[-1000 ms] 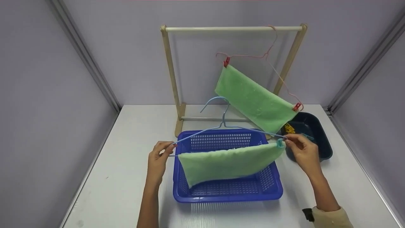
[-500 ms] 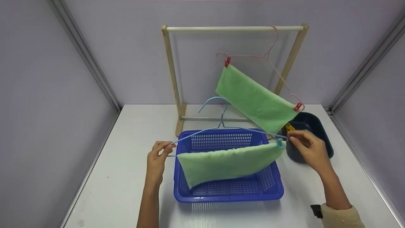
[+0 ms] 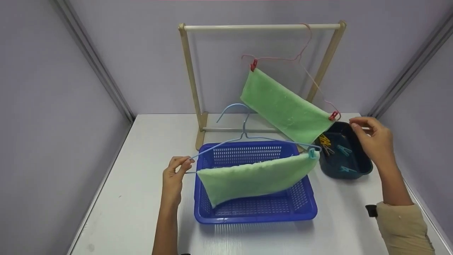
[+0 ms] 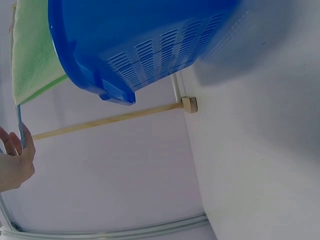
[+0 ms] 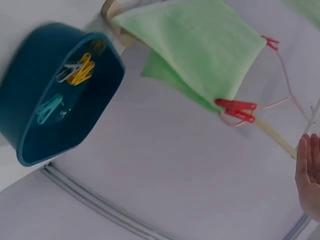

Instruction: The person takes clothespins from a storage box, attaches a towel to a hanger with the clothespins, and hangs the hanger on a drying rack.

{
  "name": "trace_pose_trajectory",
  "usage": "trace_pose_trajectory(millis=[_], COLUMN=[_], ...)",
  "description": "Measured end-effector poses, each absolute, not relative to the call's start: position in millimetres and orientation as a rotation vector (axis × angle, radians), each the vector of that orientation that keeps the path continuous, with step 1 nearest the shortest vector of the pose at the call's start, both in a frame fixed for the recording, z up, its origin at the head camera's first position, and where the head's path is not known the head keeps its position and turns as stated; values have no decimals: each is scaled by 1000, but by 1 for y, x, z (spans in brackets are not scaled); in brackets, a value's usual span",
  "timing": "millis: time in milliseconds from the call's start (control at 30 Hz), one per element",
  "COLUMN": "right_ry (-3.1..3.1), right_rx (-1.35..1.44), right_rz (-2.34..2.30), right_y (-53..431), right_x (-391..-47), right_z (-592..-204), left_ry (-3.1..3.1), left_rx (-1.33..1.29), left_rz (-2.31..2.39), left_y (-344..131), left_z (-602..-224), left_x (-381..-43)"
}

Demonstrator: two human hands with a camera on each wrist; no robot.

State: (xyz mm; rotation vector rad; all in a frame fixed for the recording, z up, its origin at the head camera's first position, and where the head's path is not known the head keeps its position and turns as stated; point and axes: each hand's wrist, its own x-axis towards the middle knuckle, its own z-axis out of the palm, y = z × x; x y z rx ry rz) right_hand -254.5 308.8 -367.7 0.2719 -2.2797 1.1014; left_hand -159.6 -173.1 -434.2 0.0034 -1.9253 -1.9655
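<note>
My left hand [image 3: 175, 177] pinches the left end of a blue clothes hanger [image 3: 226, 142], held over the blue basket [image 3: 254, 220]. A light green towel [image 3: 258, 180] is folded over the hanger's lower bar. At its right corner a teal clothespin [image 3: 312, 153] clips the towel to the hanger; the left corner carries none. In the left wrist view the towel's corner hangs just above my fingers. My right hand [image 3: 377, 141], fingers relaxed and holding nothing, is over the right rim of a dark teal bin [image 3: 366, 170]. Inside lie teal clothespins [image 5: 50, 108] and yellow clothespins [image 5: 82, 70].
Behind the basket stands a wooden rack [image 3: 189, 71] with a white top rod [image 3: 244, 27]. On it a pink hanger [image 3: 276, 58] hangs tilted, bearing another green towel [image 3: 283, 102] with red clothespins [image 3: 333, 115] at its corners. Grey walls enclose the white table [image 3: 124, 212].
My right hand has let go of the blue hanger's right end and moved right and up, over the bin's far side. The hanger's hook has tipped slightly left; the left hand keeps its hold.
</note>
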Motion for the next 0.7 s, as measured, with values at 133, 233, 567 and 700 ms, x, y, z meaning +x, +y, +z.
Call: trace_pose_trajectory(millis=[133,233,567,700], right_ry=[-2280,-2336,-2654,-2708], right_rx=[112,8,-24,-23], right_rz=[1092,1081,1011,984], right_y=[318,323,333,336], right_x=[-272,-285,-328,-338], right_z=[-370,-376,-415,-440], left_ry=[-1917,-1919,-1908,-1916], left_rx=[9,4,-9,-1], left_rz=[-1968,-1964,-1962,-1959], left_y=[-175,-176,-179,-180], left_z=[-436,-437,-435,-434], left_x=[-157,-156,-154,-154])
